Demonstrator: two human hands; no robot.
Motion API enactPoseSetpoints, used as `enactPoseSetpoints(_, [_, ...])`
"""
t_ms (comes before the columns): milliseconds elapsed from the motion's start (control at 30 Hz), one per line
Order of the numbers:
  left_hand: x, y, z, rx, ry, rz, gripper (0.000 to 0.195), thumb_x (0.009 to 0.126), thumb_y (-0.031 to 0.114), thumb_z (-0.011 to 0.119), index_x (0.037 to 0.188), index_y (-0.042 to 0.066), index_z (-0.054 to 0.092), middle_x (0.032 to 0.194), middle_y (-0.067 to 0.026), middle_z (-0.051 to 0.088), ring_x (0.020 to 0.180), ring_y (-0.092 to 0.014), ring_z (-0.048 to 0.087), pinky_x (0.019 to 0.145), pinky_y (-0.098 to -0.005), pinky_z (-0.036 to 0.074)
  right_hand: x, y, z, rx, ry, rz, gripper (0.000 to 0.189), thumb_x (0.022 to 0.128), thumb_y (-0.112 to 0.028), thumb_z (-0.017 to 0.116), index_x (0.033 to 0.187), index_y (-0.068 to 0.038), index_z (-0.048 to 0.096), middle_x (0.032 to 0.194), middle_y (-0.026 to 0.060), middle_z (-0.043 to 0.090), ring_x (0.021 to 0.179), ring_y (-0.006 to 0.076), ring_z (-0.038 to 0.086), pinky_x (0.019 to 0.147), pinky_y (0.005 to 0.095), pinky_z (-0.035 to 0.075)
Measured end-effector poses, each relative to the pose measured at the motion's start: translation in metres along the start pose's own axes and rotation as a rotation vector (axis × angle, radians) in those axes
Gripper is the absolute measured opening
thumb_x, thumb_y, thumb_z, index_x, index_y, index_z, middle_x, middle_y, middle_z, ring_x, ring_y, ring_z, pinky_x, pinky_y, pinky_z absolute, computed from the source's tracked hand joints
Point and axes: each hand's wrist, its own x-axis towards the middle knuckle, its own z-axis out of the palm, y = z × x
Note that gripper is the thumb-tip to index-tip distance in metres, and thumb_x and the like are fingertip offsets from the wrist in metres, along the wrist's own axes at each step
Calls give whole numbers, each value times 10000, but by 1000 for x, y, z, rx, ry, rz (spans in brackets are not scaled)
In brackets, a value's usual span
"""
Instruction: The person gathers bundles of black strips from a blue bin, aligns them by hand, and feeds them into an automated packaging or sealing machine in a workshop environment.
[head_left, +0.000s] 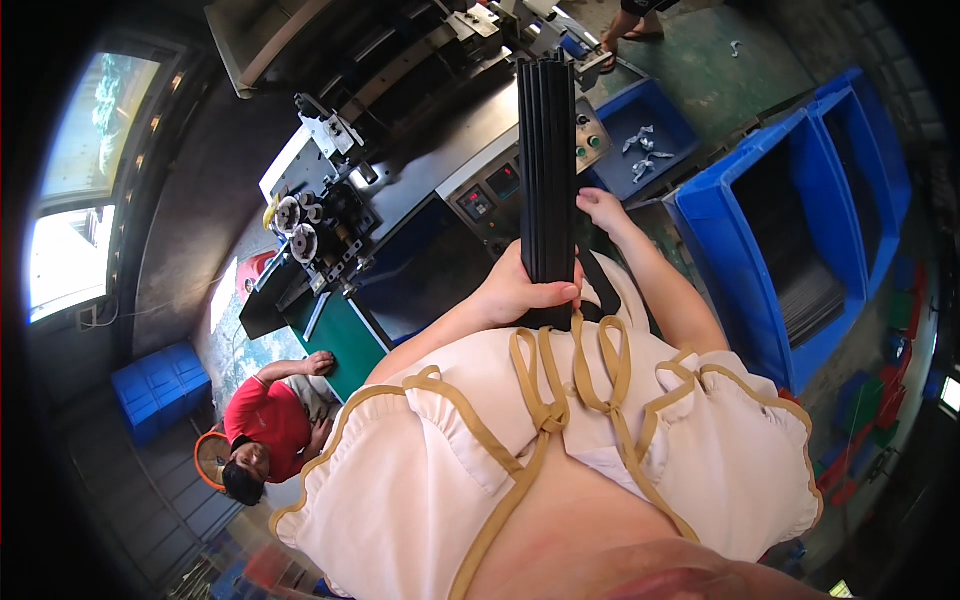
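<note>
My left hand (529, 289) is closed around the lower part of a bundle of long, thin black rods (546, 165). The bundle stands nearly upright in the picture, in front of my body, its far ends fanned a little unevenly. To the right of the bundle is my right hand (600, 208), raised beside it with the fingers partly curled. Its fingertips are close to the rods' side, and I see nothing held in it. Behind the bundle lies a machine's control panel (484, 199) with lit displays and green buttons, partly hidden by the rods.
A metal machine with rollers (304, 225) stands at the left, beside a green work surface (349, 345). A person in a red shirt (270, 427) sits there. Large blue bins (750, 187) holding dark rods are at the right. A blue tray (679, 112) holds several crumpled pale pieces.
</note>
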Motion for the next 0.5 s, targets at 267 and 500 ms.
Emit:
enactPoseSetpoints(267, [-12,52,-71,175,158,75,406,654,49,669,970,60,414,752,-68,577,696,-160,587,666,-284,475,111,26,39,-426,0,59,661,795,-410,538,1259,25,358,1227,228,441,1151,323,424,952,347,341])
enactPoseSetpoints(500, [-17,73,-100,182,314,114,408,651,88,689,953,58,418,752,-66,582,696,-148,584,658,-272,468,172,68,68,-380,127,207,683,825,-425,476,1313,4,266,1279,242,375,1195,328,371,983,356,304])
